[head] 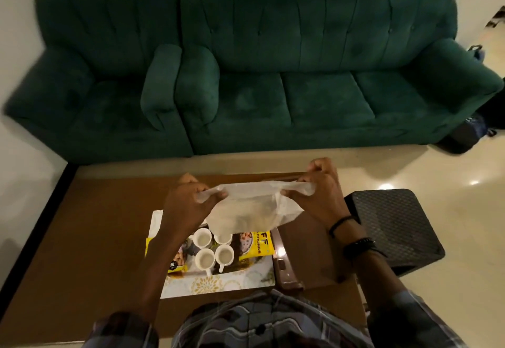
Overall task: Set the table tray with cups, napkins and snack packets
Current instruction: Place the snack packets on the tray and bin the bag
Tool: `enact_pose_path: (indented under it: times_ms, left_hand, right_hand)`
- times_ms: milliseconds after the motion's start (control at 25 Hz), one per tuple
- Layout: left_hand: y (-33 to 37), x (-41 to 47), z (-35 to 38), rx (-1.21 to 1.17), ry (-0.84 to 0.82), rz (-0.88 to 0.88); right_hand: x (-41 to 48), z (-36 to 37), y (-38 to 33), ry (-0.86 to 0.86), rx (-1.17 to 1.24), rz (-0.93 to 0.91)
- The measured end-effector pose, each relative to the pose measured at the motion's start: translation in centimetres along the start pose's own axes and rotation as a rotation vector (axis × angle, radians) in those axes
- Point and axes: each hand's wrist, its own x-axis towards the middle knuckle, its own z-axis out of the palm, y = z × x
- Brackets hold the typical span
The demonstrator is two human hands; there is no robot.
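plastic bag [252,208] hides the tray's [218,283] far end, can't tell what's inside it | top-right cup [222,238] half covered | left yellow snack packet [175,264] mostly under the forearm, print unreadable | dark bag [475,129] cut off at right edge

The yellow snack packet [261,245] right of the cups bears the word "CHUNKS" in dark letters, with larger letters "FF" above it. Its remaining print is too small to read.
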Motion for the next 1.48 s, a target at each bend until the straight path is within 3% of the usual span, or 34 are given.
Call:
enact_pose_path:
  times_ms: [80,200,400,480,560,640,720,840,920,1000,1080,1160,1200,1320,1400,1480]
  left_hand:
    - [-0.4,-0.1,0.4,0.034,-0.038,0.04]
    - [-0.7,-0.3,1.0,0.059,-0.228,0.136]
    - [2.0,-0.4,2.9,-0.115,-0.477,0.206]
    - [2.9,-0.7,4.1,-0.157,-0.487,0.17]
    - [3.0,-0.8,5.0,-0.192,-0.385,0.104]
    - [3.2,-1.0,5.1,-0.181,-0.256,0.04]
    - [4.0,-1.0,4.9,-0.394,-0.229,-0.157]
    - [5.8,-0.9,4.1,-0.914,-0.292,-0.641]
    - [5.8,-0.8,4.3,-1.048,-0.333,-0.717]
    - [5.9,-1.3,4.7,-1.154,-0.342,-0.736]
    - [6.5,-1.7,5.1,-1.334,-0.364,-0.76]
    - [7.3,-2.4,5.2,-1.489,-0.427,-0.723]
    - [7.9,-2.7,5.0,-1.516,-0.442,-0.683]
    - [9.7,-3.3,6.0,-1.451,-0.46,-0.658]
    - [9.7,-3.4,8.2,-1.288,-0.474,-0.691]
    - [10.0,-3.7,10.0,-1.236,-0.528,-0.754]
  right_hand:
    - [-0.2,-0.2,0.1,0.016,0.057,-0.032]
    - [-0.3,-0.9,-0.5,-0.077,0.085,-0.144]
    - [-0.8,-0.7,-2.5,-0.158,-0.092,-0.558]
    - [-0.9,-1.0,-3.6,-0.13,-0.137,-0.621]
    - [-0.9,-1.4,-4.0,-0.061,-0.186,-0.624]
    - [-1.1,-1.9,-3.6,0.024,-0.194,-0.564]
    - [-1.8,-2.2,-3.3,-0.01,-0.157,-0.451]
    - [-3.8,-1.6,-3.3,-0.404,0.008,-0.235]
    - [-5.0,-1.0,-3.2,-0.536,0.373,-0.046]
    - [-5.3,-0.2,-2.7,-0.325,0.521,0.051]
    - [-4.5,-0.3,-1.5,-0.124,0.318,0.085]
    - [-4.1,-0.8,-0.3,-0.047,0.163,0.105]
    - [-4.1,-1.0,0.4,-0.073,0.27,0.161]
    - [-5.3,-2.1,2.1,-0.229,0.9,0.437]
    - [-6.5,-1.9,4.3,-0.17,0.908,0.494]
    - [-7.8,-2.5,6.1,0.0,0.814,0.559]
